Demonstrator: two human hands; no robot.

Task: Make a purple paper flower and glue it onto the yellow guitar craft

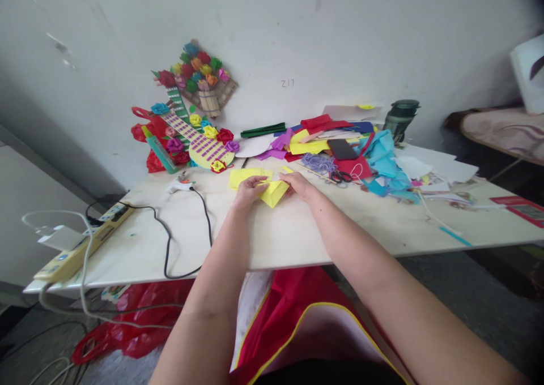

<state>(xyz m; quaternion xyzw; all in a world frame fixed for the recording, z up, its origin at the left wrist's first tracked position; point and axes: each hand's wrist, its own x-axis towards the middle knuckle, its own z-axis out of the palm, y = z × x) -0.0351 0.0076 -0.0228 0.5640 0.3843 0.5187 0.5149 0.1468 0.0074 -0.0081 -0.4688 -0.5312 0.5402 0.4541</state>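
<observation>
Both hands meet over the middle of the table around a small folded piece of yellow paper (273, 195). My left hand (251, 190) pinches its left side between thumb and fingers. On the other side, my right hand (298, 184) grips the right edge, with its fingertips partly hidden behind the paper. A flat yellow paper sheet (238, 178) lies on the table just behind my left hand. Purple yarn (318, 163) and dark-handled scissors (340, 176) lie to the right of my right hand.
Coloured paper (317, 145), a phone (342, 149) and a dark green bottle (400, 119) crowd the back right. Paper-flower crafts (204, 138) and a glue bottle (160, 152) stand back left. A corded glue gun (181, 186) and power strip (100, 238) lie left.
</observation>
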